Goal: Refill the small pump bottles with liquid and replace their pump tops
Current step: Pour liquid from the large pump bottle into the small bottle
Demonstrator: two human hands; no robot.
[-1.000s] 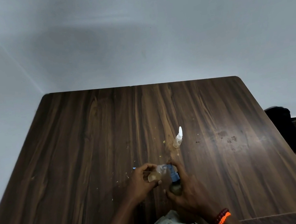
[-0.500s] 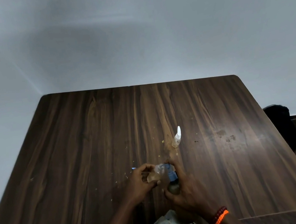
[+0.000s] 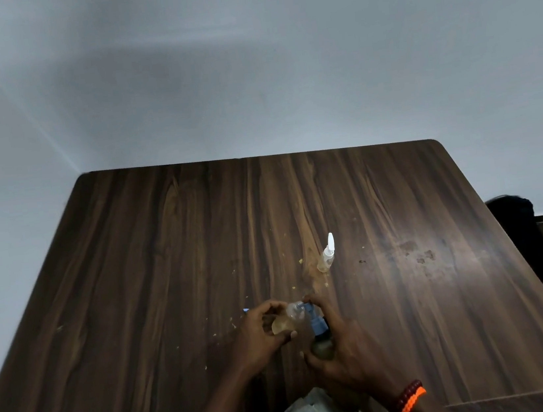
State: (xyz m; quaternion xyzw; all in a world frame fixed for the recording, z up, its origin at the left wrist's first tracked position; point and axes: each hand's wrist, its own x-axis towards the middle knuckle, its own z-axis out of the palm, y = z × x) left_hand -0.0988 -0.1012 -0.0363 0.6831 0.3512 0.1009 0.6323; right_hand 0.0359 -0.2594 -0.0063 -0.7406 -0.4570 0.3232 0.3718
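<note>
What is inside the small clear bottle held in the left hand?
The small clear bottle in the left hand is tilted and holds some yellowish liquid at its lower end. Fingers cover part of it, so the exact level cannot be seen.

We see a small clear bottle (image 3: 286, 319), tipped on its side with its open neck toward the right, a little yellowish liquid pooled in its lower end, held off the tabletop (image 3: 168, 271). Touching its neck is a darker bottle (image 3: 322, 346) with a blue neck piece (image 3: 316, 321), its olive-brown body pointing toward us, tilted so the blue end meets the clear bottle's mouth. Farther out on the tabletop, apart from these two, a third small clear bottle (image 3: 326, 256) stands upright with a white pump top (image 3: 330, 243) fitted, pale yellow liquid inside.
</note>
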